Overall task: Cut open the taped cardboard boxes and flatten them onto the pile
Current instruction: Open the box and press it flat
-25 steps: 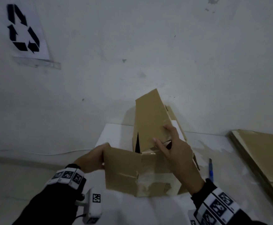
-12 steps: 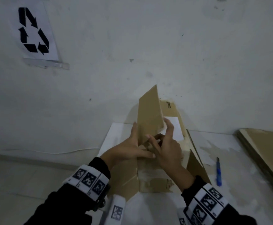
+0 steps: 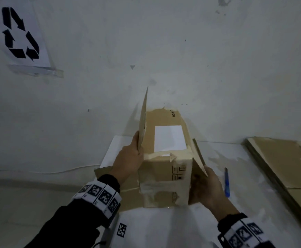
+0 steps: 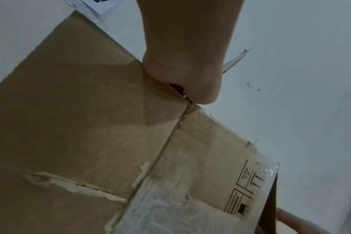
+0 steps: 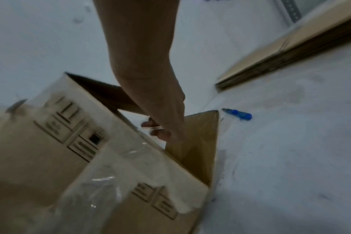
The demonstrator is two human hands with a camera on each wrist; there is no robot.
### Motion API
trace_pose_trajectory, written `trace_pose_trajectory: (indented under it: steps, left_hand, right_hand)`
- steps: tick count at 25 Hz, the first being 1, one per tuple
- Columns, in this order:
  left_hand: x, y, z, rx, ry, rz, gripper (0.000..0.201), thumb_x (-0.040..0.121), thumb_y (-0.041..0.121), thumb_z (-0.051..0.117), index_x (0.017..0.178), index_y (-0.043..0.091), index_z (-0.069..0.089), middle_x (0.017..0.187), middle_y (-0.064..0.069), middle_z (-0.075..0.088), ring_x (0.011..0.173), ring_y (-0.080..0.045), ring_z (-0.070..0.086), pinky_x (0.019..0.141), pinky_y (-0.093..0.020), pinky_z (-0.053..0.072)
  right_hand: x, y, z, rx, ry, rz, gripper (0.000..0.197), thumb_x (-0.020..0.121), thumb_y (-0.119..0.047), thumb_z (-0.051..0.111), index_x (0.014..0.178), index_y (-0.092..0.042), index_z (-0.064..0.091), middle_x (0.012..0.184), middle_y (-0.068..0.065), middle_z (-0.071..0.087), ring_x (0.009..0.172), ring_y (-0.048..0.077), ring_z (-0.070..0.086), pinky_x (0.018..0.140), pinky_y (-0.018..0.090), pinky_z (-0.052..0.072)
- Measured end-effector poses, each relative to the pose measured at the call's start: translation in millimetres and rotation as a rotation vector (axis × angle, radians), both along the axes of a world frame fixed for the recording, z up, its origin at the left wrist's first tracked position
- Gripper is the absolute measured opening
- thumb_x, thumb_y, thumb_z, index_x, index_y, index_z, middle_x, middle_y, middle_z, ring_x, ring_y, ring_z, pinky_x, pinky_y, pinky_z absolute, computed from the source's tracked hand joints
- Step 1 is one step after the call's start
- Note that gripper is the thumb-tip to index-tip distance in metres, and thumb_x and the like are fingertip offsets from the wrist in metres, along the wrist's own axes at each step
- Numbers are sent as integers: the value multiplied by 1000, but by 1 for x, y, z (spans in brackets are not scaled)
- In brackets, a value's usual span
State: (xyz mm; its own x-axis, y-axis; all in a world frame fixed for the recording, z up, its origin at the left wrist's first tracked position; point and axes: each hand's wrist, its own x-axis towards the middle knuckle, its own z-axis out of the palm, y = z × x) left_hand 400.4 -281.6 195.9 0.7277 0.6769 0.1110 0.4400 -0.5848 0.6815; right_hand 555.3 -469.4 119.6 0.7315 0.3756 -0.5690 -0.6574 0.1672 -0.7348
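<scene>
Matt brown cardboard box (image 3: 165, 178), glossy clear tape; blue plastic cutter (image 3: 226, 183).

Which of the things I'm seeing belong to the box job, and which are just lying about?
Job:
- cardboard box, held by left hand and right hand
- flattened pile
- blue cutter, on the table

Lying about:
- recycling sign on the wall
- white cable

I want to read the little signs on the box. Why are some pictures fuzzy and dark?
Head view: dim light all over, yet the cardboard box and blue cutter look fairly sharp. Left wrist view: the left hand casts a shadow on the cardboard, and the printed signs are clearest here. Right wrist view: smeared by blur, with glare on the shiny tape.
</scene>
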Motion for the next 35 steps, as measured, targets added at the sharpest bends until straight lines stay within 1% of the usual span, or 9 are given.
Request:
trace_pose_trajectory:
  steps: [5,8,10,15,19,22,28,32,35]
  left_hand:
    - [2,1,6,26,-102,55,57,98,29,46,149,17,24,137,-11,46,116,-28,53,93,-33,45]
    - [7,-8,18,-235,-426,-30,80,82,52,65,147,26,26,143,1,44,122,-16,50,95,-25,47]
    - [12,-14,21,-247,-542,-113,101,68,67,68,149,40,13,152,7,31,135,-11,37,108,-35,40]
    - [22,-18,18,128,-356,-302,89,71,69,62,142,59,10,160,6,5,147,-12,-1,112,-61,22]
    - [27,-14,17,140,-304,-318,51,73,65,64,119,52,43,159,4,9,147,-17,8,109,-55,32]
    - [31,-15,11,158,-345,-301,44,74,65,63,109,47,44,158,2,16,146,-15,11,106,-54,35]
    - [34,-14,8,171,-397,-280,45,76,60,63,112,40,46,157,-2,20,146,-14,14,108,-51,36]
    - [29,-10,10,155,-441,-281,44,75,57,64,111,38,47,155,-3,25,145,-8,14,110,-42,34]
    - [28,-1,11,145,-471,-307,42,75,53,66,110,36,49,154,-4,28,145,-7,17,109,-43,37]
  right_hand:
    - [3,3,73,153,-488,-334,24,94,-18,54,118,-13,56,113,6,64,95,23,63,66,26,50]
    - [-20,18,110,130,-898,-90,21,95,-32,51,112,-23,60,108,-3,64,103,21,62,82,30,52]
    - [-38,30,111,35,-1115,148,42,89,-55,43,120,-31,59,121,-7,60,112,11,57,92,29,50]
    - [-51,33,104,-259,-1432,342,62,85,-65,22,119,-33,63,112,-17,57,105,5,49,96,35,42]
    - [-27,25,103,63,-1164,284,35,97,-38,41,95,-21,72,96,-12,70,91,2,65,76,14,49]
    - [7,33,83,-94,-854,29,23,97,-19,47,87,-15,67,91,4,69,96,24,65,81,33,53]
    - [7,49,75,74,-427,450,35,103,-21,32,98,-8,64,83,8,72,71,19,68,60,27,55]
    - [17,60,80,54,-468,369,35,99,-18,34,81,-9,62,74,8,71,65,13,67,62,23,55]
    - [33,46,70,-123,-649,68,28,90,-15,42,63,-15,49,59,0,49,59,14,49,60,25,41]
